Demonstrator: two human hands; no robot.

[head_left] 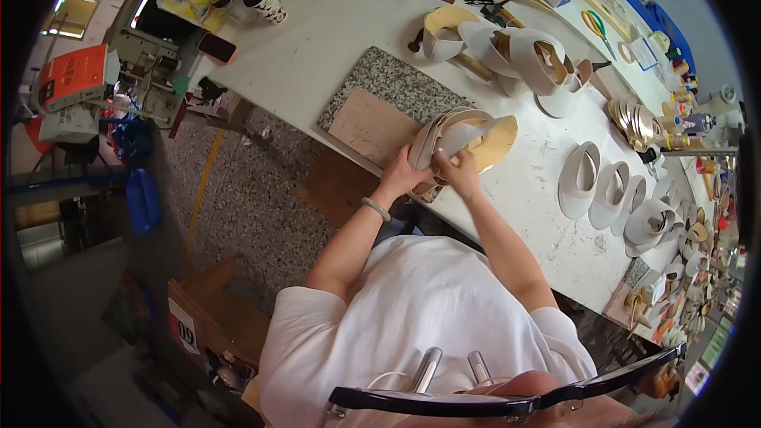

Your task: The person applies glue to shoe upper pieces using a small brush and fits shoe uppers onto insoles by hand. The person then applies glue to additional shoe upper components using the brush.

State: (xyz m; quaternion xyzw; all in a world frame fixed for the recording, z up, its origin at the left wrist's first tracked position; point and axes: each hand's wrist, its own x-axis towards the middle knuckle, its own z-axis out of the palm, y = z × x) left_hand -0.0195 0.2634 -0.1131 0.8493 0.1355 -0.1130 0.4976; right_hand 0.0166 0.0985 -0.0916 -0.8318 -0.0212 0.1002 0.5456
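Observation:
At the near edge of the table I have a small bundle of shoe uppers, white and beige outside. One upper with a pale yellow lining spreads out on the bundle's right side. My left hand is closed on the bundle's near left edge. Close beside it, my right hand has its fingers bent round the near edge of the yellow-lined upper; its fingertips are partly hidden. Under and left of the bundle lie a tan board and a speckled stone slab.
More white uppers lie beyond the slab, and a row of them stands to the right. A phone and a patterned cup sit at the table's left. Green-and-yellow scissors lie at the far right.

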